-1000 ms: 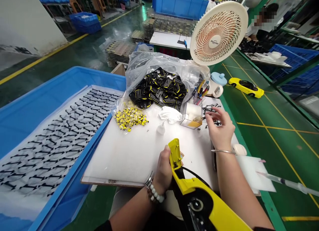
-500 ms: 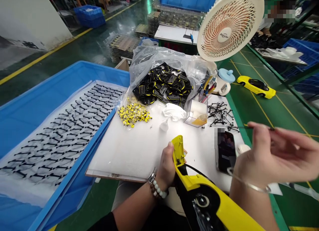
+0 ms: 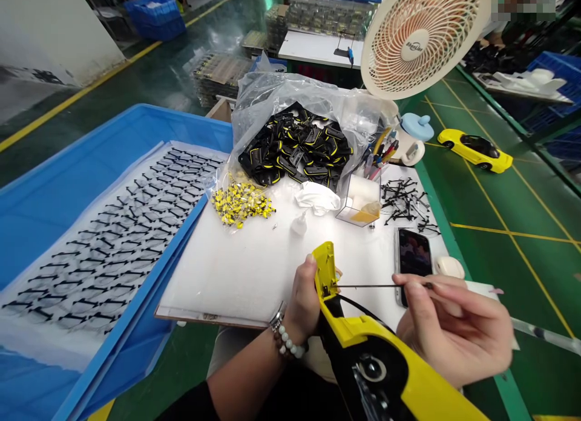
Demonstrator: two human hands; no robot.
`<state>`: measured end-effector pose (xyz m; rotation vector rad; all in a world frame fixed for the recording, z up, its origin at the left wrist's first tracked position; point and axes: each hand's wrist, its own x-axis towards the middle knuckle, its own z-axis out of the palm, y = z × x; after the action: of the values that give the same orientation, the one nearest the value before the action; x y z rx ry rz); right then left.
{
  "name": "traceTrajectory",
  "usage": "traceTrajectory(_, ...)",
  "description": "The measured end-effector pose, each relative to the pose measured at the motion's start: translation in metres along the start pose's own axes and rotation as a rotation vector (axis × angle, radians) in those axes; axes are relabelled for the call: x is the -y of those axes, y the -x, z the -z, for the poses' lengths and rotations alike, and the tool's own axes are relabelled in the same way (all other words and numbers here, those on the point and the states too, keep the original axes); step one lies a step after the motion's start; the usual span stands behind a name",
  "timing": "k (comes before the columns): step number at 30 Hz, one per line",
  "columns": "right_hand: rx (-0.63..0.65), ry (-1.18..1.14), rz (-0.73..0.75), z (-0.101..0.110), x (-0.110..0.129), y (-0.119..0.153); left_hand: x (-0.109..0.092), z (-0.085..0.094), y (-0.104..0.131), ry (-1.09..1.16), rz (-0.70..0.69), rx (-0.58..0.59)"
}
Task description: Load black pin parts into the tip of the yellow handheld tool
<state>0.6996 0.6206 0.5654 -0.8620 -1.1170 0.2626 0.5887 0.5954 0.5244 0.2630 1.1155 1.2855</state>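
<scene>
Yellow shell (image 3: 415, 372) slants over the board's (image 3: 227, 270) near edge, raised end clasped by left hand (image 3: 305, 303): thumb at its edge, other fingers mostly hidden. Right hand (image 3: 458, 330) pinches a thin rod (image 3: 370, 286) between thumb and fingertips; far tip at raised end's inner side, contact unclear. Phone (image 3: 414, 254) lies partly behind right hand. Black parts (image 3: 403, 203) scattered beyond phone; clear bag (image 3: 295, 85) of black-and-yellow pieces (image 3: 297, 149) farther left.

White tabletop (image 3: 236, 270) carries phone (image 3: 414, 253) — also black parts (image 3: 403, 202)
</scene>
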Motion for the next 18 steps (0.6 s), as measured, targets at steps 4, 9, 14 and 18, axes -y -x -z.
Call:
traceTrajectory(4, -0.033, 0.02, 0.017, 0.002, -0.001, 0.003, 0.002, 0.0, 0.0, 0.043, -0.009, -0.001)
traceTrajectory(9, -0.001, 0.081, 0.021, 0.006, 0.005, 0.001, 0.001, 0.0, 0.001, 0.04, -0.002, 0.003)
traceTrajectory(14, -0.132, 0.114, 0.257, 0.01, -0.007, -0.026, 0.001, 0.003, 0.001, -0.039, -0.045, 0.034)
traceTrajectory(18, -0.209, 0.126, 0.515, 0.006, -0.038, -0.062, 0.004, 0.004, 0.002, -0.017, -0.063, 0.031)
